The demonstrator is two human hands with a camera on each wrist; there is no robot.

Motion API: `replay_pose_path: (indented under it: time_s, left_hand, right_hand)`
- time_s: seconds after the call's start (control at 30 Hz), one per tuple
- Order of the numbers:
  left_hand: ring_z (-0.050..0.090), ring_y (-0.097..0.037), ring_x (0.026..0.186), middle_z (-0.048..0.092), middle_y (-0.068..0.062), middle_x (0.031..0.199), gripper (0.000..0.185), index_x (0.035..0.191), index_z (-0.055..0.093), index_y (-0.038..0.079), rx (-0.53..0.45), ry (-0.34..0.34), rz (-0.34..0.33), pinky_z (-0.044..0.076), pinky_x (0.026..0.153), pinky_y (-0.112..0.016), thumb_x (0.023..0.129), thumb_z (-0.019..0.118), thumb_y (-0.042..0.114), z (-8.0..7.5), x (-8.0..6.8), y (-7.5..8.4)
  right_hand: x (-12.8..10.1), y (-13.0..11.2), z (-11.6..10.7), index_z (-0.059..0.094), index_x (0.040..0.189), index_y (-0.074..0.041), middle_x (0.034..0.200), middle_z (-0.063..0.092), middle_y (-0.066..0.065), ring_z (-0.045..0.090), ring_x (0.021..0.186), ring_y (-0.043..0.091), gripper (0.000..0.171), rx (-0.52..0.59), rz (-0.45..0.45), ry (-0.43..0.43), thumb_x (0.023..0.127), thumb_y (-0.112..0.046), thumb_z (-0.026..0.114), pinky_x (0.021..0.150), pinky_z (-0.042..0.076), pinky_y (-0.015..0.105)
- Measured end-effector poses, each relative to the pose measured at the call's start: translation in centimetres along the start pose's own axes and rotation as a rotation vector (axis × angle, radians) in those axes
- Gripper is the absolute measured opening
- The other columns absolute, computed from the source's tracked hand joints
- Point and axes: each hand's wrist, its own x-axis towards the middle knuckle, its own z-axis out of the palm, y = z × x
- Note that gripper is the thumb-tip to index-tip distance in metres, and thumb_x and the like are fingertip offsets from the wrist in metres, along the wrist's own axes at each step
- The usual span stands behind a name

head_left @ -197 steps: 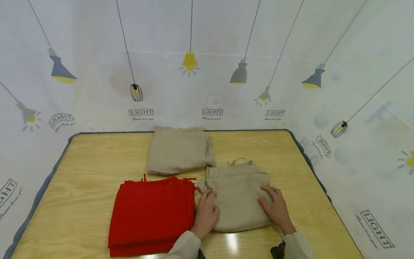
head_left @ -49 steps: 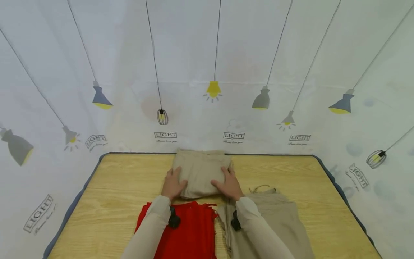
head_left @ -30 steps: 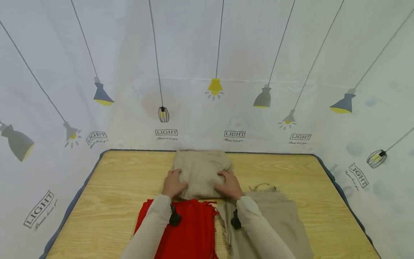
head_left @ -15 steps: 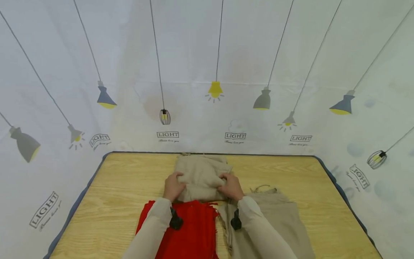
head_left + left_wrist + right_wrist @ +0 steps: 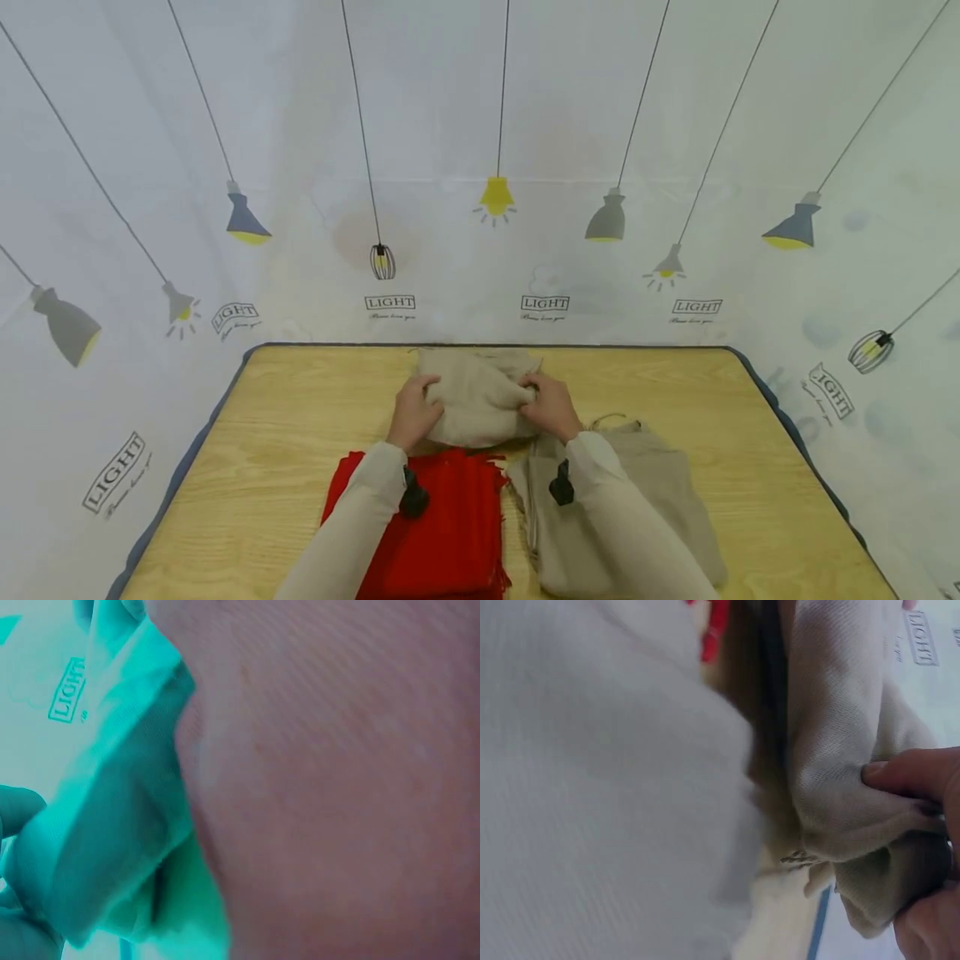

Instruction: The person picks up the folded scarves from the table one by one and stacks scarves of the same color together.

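Observation:
A folded beige cloth [image 5: 477, 397] lies at the far middle of the wooden table [image 5: 285, 425]. My left hand [image 5: 415, 410] grips its left edge and my right hand [image 5: 550, 405] grips its right edge, bunching the fabric between them. In the right wrist view the fingers [image 5: 907, 776] pinch a fold of the beige cloth [image 5: 840, 750]. The left wrist view is filled by my hand [image 5: 337, 780], with tinted cloth [image 5: 112, 840] beside it. A folded red cloth [image 5: 442, 533] lies under my left forearm. Another folded beige cloth [image 5: 645, 483] lies under my right forearm.
White curtain walls printed with lamps [image 5: 495, 196] close in the table at the back and both sides. The table has a dark rim [image 5: 187, 467]. Bare wood shows at the far left and far right [image 5: 750, 433].
Both hands moved from the near beige cloth to the far one. Their flat fingers have curled in and gathered its edges, so the cloth bunches up between them.

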Motion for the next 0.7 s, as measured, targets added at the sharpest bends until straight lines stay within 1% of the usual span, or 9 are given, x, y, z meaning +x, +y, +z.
replay_pose_path:
  time_s: [0.07,0.13,0.2,0.4,0.47,0.6,0.7]
  left_hand:
    - [0.058,-0.036,0.1,0.062,-0.024,0.112,0.041,0.114,0.064,-0.006,-0.02,-0.018,0.014,0.048,0.083,-0.046,0.073,0.061,-0.007,0.0,0.1,0.5]
    - [0.057,-0.033,0.096,0.062,-0.023,0.112,0.042,0.115,0.064,-0.005,-0.041,-0.035,0.011,0.048,0.08,-0.044,0.074,0.061,-0.007,0.0,0.2,1.2]
    - [0.055,-0.03,0.092,0.062,-0.021,0.111,0.042,0.115,0.065,-0.004,-0.051,-0.031,0.021,0.047,0.077,-0.041,0.073,0.061,-0.007,0.0,0.2,1.8]
    - [0.053,-0.027,0.088,0.062,-0.019,0.105,0.042,0.114,0.066,-0.003,-0.098,0.005,0.048,0.046,0.076,-0.038,0.072,0.062,-0.007,0.7,-0.3,3.5]
    - [0.053,-0.028,0.088,0.062,-0.019,0.105,0.041,0.113,0.066,-0.003,-0.11,0.009,0.065,0.046,0.078,-0.038,0.072,0.063,-0.006,0.9,-0.3,4.0]
    - [0.056,-0.03,0.1,0.062,-0.019,0.112,0.042,0.115,0.065,-0.002,-0.134,0.001,0.087,0.046,0.086,-0.041,0.073,0.063,-0.005,1.2,-0.5,5.1]
    - [0.056,-0.029,0.097,0.062,-0.019,0.111,0.042,0.115,0.065,-0.002,-0.146,-0.002,0.108,0.046,0.084,-0.039,0.073,0.064,-0.006,1.4,-0.8,5.8]
  right_hand:
    - [0.0,0.1,-0.7,0.07,0.096,-0.004,0.099,0.07,0.015,0.062,0.083,0.027,0.033,0.002,-0.01,0.015,0.065,0.006,0.066,0.071,0.049,0.038]
    - [0.0,0.2,-1.4,0.07,0.096,-0.004,0.1,0.071,0.015,0.064,0.087,0.029,0.034,0.002,-0.018,0.028,0.065,0.007,0.066,0.073,0.05,0.04]
    - [-0.1,0.2,-2.1,0.07,0.097,-0.004,0.1,0.07,0.015,0.064,0.088,0.03,0.034,0.001,-0.03,0.035,0.065,0.007,0.066,0.073,0.05,0.04]
    - [-1.3,0.4,-4.2,0.069,0.101,-0.004,0.104,0.069,0.016,0.063,0.094,0.033,0.033,0.012,-0.049,0.031,0.069,0.005,0.068,0.077,0.05,0.044]
    - [-1.7,0.4,-4.8,0.069,0.101,-0.004,0.104,0.068,0.017,0.063,0.095,0.034,0.032,0.017,-0.058,0.042,0.071,0.005,0.068,0.079,0.05,0.046]
    - [-2.5,0.6,-5.9,0.068,0.103,-0.002,0.105,0.067,0.018,0.062,0.099,0.036,0.031,-0.005,-0.078,0.072,0.073,0.004,0.07,0.084,0.05,0.048]
    - [-3.1,0.8,-6.5,0.067,0.104,-0.003,0.107,0.067,0.017,0.062,0.101,0.036,0.032,-0.013,-0.092,0.09,0.073,0.004,0.072,0.086,0.049,0.049]
